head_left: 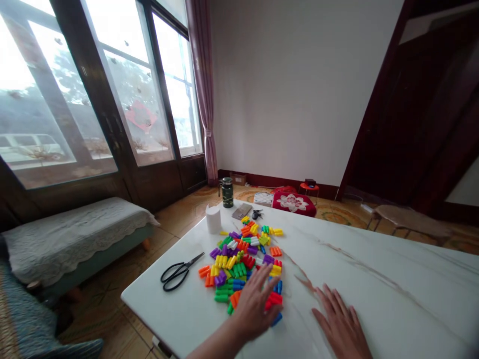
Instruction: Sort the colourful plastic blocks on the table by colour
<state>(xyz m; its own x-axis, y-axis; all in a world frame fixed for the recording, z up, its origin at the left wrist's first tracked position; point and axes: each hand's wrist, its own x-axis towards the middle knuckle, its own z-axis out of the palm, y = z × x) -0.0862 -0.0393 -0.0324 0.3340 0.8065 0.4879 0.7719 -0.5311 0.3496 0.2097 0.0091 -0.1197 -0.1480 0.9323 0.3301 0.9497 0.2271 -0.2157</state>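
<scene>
A heap of bright plastic building pieces (238, 269) in green, orange, yellow, purple, red, blue and white spreads over the white marble-patterned table (374, 279). Over the near right part of this heap is my left hand (256, 301), fingers spread and nothing gripped; whether it touches the pieces I cannot tell. My right hand (339, 319) lies flat on the bare tabletop to the right of the heap, fingers stretched out. Black-handled scissors (175, 274) rest left of the pieces, with the blades pointing away to the right.
Behind the heap stand a white paper roll (213, 220) and a dark green flask (227, 193). A phone (242, 211) and a bunch of keys (257, 214) lie nearby. Left of the table is a cloth-covered bench (78, 229); a red stool (294, 203) stands beyond it.
</scene>
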